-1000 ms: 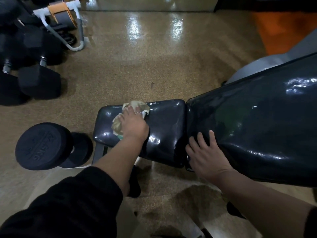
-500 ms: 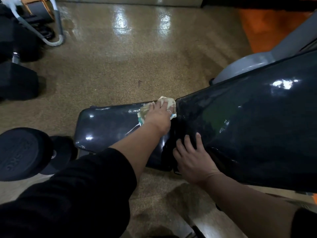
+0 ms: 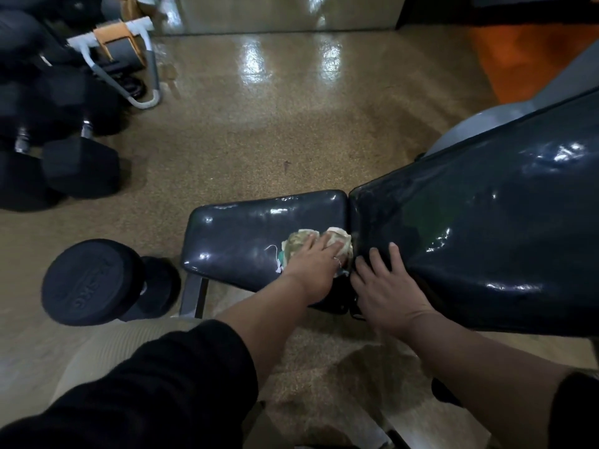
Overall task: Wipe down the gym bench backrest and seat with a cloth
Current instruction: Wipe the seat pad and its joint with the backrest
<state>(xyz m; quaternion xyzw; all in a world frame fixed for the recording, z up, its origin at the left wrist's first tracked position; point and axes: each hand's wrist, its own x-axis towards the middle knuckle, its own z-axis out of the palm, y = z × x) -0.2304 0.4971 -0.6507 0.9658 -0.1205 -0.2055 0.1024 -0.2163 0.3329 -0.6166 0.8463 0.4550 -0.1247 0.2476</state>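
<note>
- My left hand has slid the cloth back toward the seat's near edge, fingers flat on it.
- My right hand rests open on the backrest, just beside.

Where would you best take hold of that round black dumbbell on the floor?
Probably by the short bar between the two heads of the round dumbbell, coming from above. It lies on its side beside the seat, and the wide heads look too broad for one hand's grip.
</note>
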